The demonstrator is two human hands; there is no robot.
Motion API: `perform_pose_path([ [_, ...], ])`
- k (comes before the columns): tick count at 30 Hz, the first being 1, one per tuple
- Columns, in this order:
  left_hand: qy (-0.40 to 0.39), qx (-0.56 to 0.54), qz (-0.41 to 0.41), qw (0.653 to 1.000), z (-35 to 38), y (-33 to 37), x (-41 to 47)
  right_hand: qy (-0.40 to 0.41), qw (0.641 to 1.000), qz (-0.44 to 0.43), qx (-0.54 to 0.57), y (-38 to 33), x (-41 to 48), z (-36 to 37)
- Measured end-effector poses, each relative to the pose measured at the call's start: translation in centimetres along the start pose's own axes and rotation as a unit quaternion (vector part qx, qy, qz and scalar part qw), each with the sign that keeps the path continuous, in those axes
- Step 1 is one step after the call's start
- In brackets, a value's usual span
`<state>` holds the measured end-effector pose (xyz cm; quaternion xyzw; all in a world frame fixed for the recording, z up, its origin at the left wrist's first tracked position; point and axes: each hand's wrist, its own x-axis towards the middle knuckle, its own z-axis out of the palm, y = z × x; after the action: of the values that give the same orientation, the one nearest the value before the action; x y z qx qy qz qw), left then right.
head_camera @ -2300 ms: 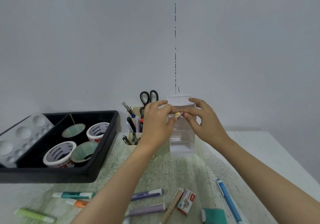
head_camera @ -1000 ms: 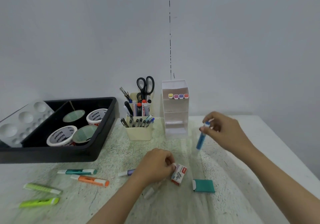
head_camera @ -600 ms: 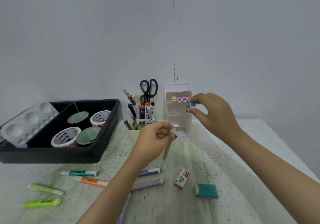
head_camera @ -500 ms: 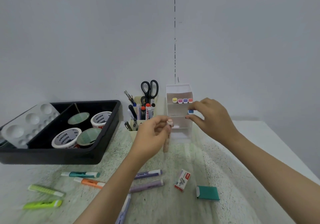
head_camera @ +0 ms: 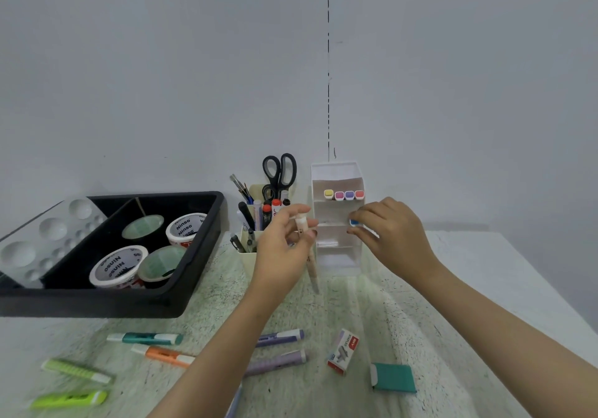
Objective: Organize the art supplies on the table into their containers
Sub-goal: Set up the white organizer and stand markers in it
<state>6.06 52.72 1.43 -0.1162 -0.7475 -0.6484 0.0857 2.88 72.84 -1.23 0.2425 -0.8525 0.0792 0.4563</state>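
Observation:
A white tiered marker rack (head_camera: 338, 255) stands at the back of the table; its top shelf holds several markers, caps facing out. My right hand (head_camera: 393, 239) pinches a blue-capped marker (head_camera: 354, 222) whose end sits at the rack's second shelf. My left hand (head_camera: 283, 249) holds a pale peach marker (head_camera: 309, 257) nearly upright, just left of the rack. Loose on the table lie a teal marker (head_camera: 145, 338), an orange marker (head_camera: 166, 354), two purple markers (head_camera: 280, 338), and two green ones (head_camera: 76, 370).
A cream pen cup (head_camera: 249, 257) with pens and scissors (head_camera: 279, 171) stands left of the rack. A black tray (head_camera: 194, 275) at left holds paint tubs and a white palette (head_camera: 45, 239). A staple box (head_camera: 343, 351) and a teal eraser (head_camera: 393, 377) lie near the front.
My right hand picked up the blue marker and carried it to the rack's second shelf. My left hand lifted the peach marker off the table and raised it beside the rack.

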Motion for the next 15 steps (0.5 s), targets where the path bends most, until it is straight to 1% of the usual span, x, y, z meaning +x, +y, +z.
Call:
perform_pose_path([
  [4, 0.014, -0.017, -0.009, 1.0, 0.2, -0.3, 0.5, 0.024, 0.999, 0.032, -0.031, -0.3, -0.5, 0.4],
  [6, 0.016, -0.005, 0.004, 1.0, 0.4, -0.3, 0.5, 0.027, 0.998, 0.044, -0.046, -0.5, -0.7, 0.5],
  [12, 0.046, 0.025, 0.082, 0.995, 0.8, 0.4, 0.4, 0.018, 0.998, 0.051, -0.043, -0.5, -1.4, 0.7],
  [15, 0.066, 0.087, 0.154, 0.982, 1.1, 1.1, 0.6, 0.012, 0.998, 0.054, -0.041, -0.6, -1.5, 0.7],
])
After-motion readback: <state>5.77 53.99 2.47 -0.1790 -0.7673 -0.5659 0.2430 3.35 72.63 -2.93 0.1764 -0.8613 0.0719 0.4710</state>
